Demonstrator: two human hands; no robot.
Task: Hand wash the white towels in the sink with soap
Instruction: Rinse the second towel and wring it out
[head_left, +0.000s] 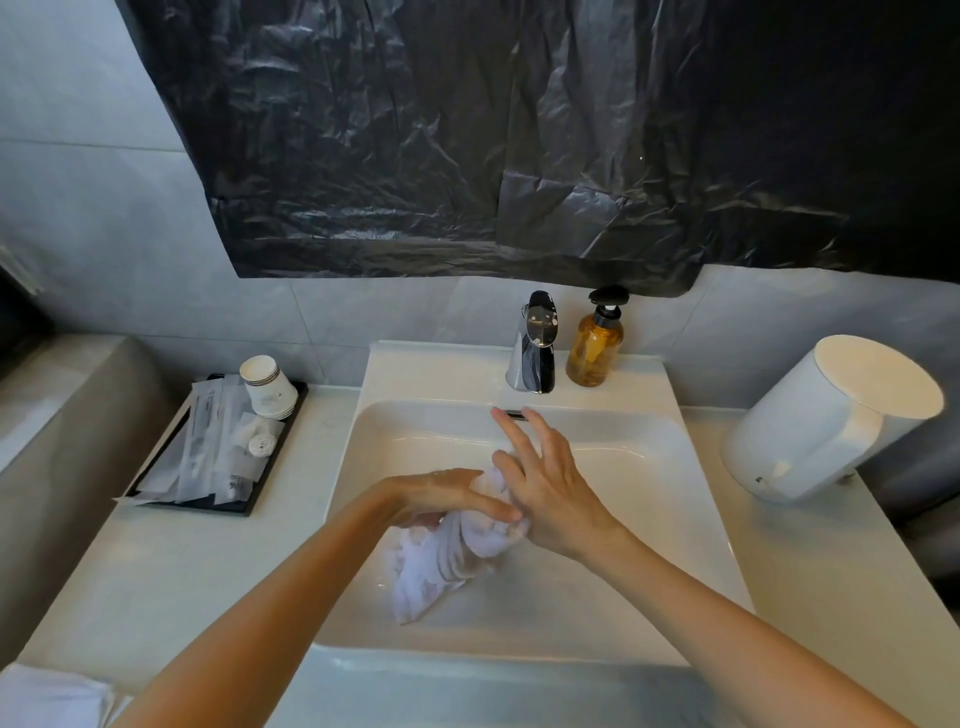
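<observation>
A wet white towel (447, 561) is bunched up over the middle of the white sink (649, 519). My left hand (441, 499) grips its upper part, fingers curled over the cloth. My right hand (545, 478) presses against the same bunch from the right with its fingers spread and straight. The towel's lower end hangs toward the basin floor. An amber soap bottle (594, 348) with a black pump stands on the sink's back ledge, to the right of the chrome tap (533, 348). No water stream shows.
A black tray (260, 499) on the left counter holds wrapped toiletries and stacked paper cups (267, 387). A white kettle (826, 415) sits at the right. More white cloth (47, 696) lies at the bottom left corner. Black plastic sheeting (519, 130) covers the wall above.
</observation>
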